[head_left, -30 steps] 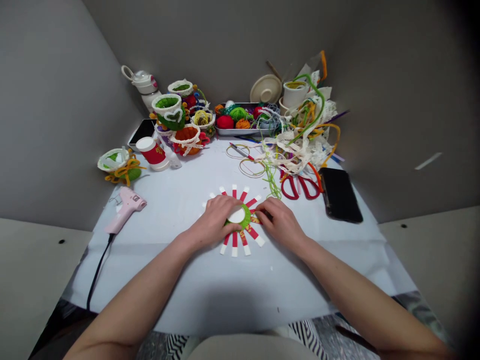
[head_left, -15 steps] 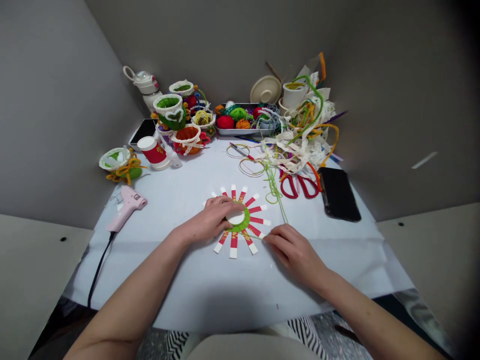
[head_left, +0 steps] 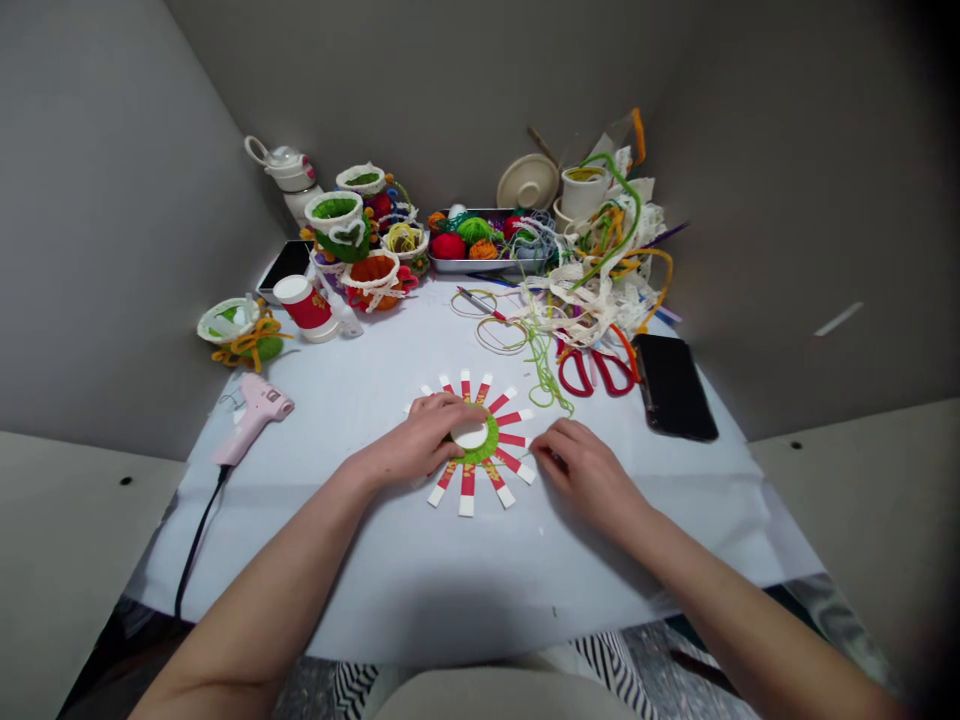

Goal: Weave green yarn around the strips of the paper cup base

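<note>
Splayed strip piece (head_left: pixel 471 436): flat on the table (head_left: pixel 360 585), mid-width, between far and near edges; white base in the middle, green yarn band (head_left: pixel 492 442) round it, red-and-white strips (head_left: pixel 468 485) fanning outward.
Left hand (head_left: pixel 424 435): laid over the piece's left side, thumb and fingers spread apart around the white base, pressing down rather than pinching.
Right hand (head_left: pixel 581 465): just off the strips toward the table's right edge; thumb and forefinger together, looks like a pinch on the thin strand (head_left: pixel 519 459). Exact fingertip contact too small to tell.
Hands: apart from each other, piece and strand between them.
Just changed: a second ago right fingers were in among the right-hand strips; now clear of them, and slightly farther from the near edge than half a second ago. Left hand has barely moved.
Loose green yarn (head_left: pixel 541 365): lies beyond the right hand; its straight run toward that hand now shows as a slack loop.
Meaning: probably strand drawn out of the strips and being steered for its next pass; band looks partway, outer strip ends bare.
Red-handled scissors (head_left: pixel 576 394): near the right edge, beside the phone (head_left: pixel 677 390), untouched.
Glue gun (head_left: pixel 255 410): by the left edge, untouched.
</note>
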`<control>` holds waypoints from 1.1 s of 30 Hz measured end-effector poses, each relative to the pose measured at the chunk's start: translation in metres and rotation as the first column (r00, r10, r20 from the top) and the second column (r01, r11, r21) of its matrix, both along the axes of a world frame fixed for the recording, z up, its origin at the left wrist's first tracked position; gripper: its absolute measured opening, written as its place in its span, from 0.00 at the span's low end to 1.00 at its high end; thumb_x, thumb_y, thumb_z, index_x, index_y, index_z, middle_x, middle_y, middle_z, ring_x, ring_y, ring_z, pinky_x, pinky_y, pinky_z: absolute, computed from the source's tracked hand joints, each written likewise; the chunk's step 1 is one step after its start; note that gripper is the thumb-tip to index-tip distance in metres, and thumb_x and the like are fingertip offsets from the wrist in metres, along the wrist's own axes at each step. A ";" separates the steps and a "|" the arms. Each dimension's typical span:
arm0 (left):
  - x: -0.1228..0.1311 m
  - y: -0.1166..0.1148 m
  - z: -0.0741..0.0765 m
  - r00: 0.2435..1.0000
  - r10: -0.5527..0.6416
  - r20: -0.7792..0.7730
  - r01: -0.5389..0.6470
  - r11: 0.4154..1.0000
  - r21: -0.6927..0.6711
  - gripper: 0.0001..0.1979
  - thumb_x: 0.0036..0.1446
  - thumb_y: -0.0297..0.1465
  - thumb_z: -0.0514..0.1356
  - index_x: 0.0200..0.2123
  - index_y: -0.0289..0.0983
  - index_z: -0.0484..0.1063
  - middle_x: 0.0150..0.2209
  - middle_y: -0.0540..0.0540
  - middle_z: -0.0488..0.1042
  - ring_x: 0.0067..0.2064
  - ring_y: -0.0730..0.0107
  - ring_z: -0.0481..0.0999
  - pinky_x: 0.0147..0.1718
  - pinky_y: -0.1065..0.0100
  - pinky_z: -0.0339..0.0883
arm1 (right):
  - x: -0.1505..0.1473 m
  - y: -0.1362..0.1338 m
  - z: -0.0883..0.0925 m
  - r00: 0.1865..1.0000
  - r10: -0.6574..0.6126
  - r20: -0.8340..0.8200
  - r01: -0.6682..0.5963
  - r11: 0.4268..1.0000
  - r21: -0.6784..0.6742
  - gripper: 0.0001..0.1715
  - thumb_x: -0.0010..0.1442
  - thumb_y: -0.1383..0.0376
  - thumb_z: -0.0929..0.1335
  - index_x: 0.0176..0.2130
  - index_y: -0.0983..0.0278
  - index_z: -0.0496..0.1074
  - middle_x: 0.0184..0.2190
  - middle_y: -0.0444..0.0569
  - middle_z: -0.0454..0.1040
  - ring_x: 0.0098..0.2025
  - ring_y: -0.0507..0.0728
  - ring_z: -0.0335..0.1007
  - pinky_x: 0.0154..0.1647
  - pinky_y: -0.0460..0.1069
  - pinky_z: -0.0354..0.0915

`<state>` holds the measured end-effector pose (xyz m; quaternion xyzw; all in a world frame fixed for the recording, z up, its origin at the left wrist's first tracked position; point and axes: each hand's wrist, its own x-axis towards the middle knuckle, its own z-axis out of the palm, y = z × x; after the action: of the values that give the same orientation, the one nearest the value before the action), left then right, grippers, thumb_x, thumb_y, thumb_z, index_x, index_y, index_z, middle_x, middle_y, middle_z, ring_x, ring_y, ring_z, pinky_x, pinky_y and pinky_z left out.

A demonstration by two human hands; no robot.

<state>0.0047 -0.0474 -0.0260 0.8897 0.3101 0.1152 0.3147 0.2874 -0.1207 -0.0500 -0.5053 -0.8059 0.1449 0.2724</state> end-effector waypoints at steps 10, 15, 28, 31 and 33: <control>0.000 0.000 0.000 1.000 0.002 -0.002 -0.002 0.999 -0.040 0.27 0.61 0.19 0.57 0.61 0.45 0.66 0.64 0.44 0.71 0.67 0.51 0.63 0.64 0.41 0.56 | -0.021 0.049 -0.006 0.993 0.004 -0.118 -0.005 1.000 -0.013 0.10 0.68 0.67 0.68 0.32 0.61 0.74 0.30 0.48 0.74 0.35 0.58 0.69 0.38 0.53 0.65; 0.000 -0.001 0.001 1.000 0.003 0.010 -0.002 1.000 -0.020 0.24 0.63 0.23 0.58 0.60 0.45 0.67 0.65 0.44 0.71 0.66 0.51 0.64 0.63 0.43 0.57 | -0.023 0.046 -0.009 0.991 0.017 -0.133 -0.013 1.000 0.025 0.10 0.68 0.68 0.67 0.33 0.61 0.72 0.30 0.48 0.74 0.35 0.59 0.68 0.39 0.54 0.64; 0.008 -0.002 -0.002 0.992 0.118 0.045 -0.119 0.993 0.019 0.24 0.66 0.41 0.66 0.61 0.44 0.66 0.58 0.40 0.73 0.61 0.49 0.68 0.61 0.46 0.61 | -0.013 0.043 -0.015 0.974 0.037 -0.222 -0.036 0.999 0.006 0.08 0.69 0.68 0.67 0.36 0.61 0.74 0.33 0.48 0.74 0.38 0.59 0.70 0.41 0.53 0.65; 0.004 -0.001 0.003 0.993 0.110 0.034 -0.110 0.994 0.003 0.22 0.68 0.30 0.62 0.62 0.46 0.67 0.60 0.42 0.73 0.62 0.50 0.67 0.63 0.45 0.58 | -0.010 0.039 -0.011 0.968 0.082 -0.239 -0.081 0.997 0.012 0.08 0.70 0.69 0.66 0.38 0.61 0.75 0.34 0.49 0.74 0.39 0.59 0.70 0.41 0.53 0.66; 0.001 0.000 0.007 0.996 0.087 0.016 -0.087 0.996 -0.010 0.22 0.68 0.26 0.58 0.63 0.47 0.67 0.61 0.43 0.73 0.63 0.51 0.66 0.63 0.45 0.57 | -0.010 0.036 -0.009 0.963 0.121 -0.241 -0.120 0.993 0.020 0.09 0.71 0.71 0.65 0.41 0.61 0.75 0.35 0.49 0.74 0.39 0.58 0.70 0.41 0.52 0.67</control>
<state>0.0057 -0.0477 -0.0187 0.8729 0.3463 0.1347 0.3162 0.2774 -0.0848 -0.0585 -0.4334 -0.7962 0.2195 0.3606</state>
